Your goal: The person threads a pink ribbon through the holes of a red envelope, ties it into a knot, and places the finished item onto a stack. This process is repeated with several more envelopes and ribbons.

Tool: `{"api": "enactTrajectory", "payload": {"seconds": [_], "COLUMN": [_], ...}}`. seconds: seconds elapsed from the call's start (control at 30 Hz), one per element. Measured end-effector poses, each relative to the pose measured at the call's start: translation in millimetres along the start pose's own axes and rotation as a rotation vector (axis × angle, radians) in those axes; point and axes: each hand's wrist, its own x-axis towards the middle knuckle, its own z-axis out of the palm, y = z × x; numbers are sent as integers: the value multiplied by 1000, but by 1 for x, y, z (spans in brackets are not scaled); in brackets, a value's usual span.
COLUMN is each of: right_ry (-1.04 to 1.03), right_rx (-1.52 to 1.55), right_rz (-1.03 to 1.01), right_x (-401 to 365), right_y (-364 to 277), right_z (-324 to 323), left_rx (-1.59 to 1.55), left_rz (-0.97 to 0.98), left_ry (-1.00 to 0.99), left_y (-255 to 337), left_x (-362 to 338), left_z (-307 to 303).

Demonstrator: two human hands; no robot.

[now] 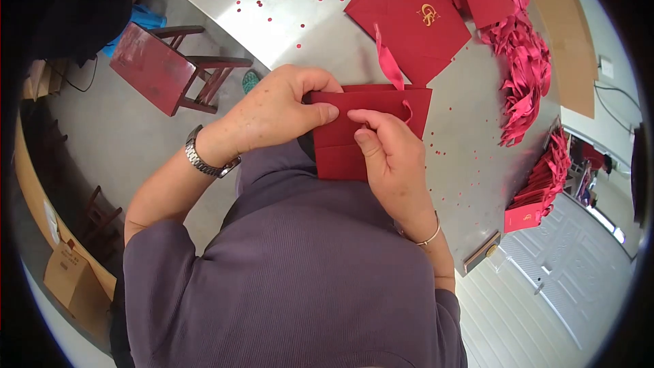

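Note:
A red paper bag (340,161) is in front of my body at the table's edge, its opening upward. My left hand (289,105) pinches its top left rim, thumb on the front face and fingers going inside. Over the front of the bag is my right hand (392,153), with thumb and index finger curled close together; whatever is between them is too small or hidden to make out. A pink ribbon (387,61) rises from the bag's top edge. A short piece of ribbon (408,112) shows on the front face beside my right hand.
Flat red bags with a gold emblem (428,15) lie on the metal table (470,112), among scattered red paper dots. Along the far right is a heap of pink ribbons (521,61). A row of ribboned bags (523,215) stands nearer. A wooden stool (160,68) is on the left.

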Motion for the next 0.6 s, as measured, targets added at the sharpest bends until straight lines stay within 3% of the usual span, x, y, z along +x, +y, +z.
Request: {"api": "enactTrajectory", "payload": {"seconds": [0.27, 0.4, 0.6], "right_ry": [186, 275, 274], "right_rx": [110, -36, -86], "right_rz": [160, -57, -130], "right_x": [-1, 12, 22], "right_y": [1, 8, 14], "right_z": [11, 21, 25], "left_rx": [28, 22, 79], "left_rz": [15, 104, 161], "left_ry": [70, 130, 185], "left_y": [-5, -7, -9], "left_x": [0, 0, 0], "left_z": [7, 11, 14]}}
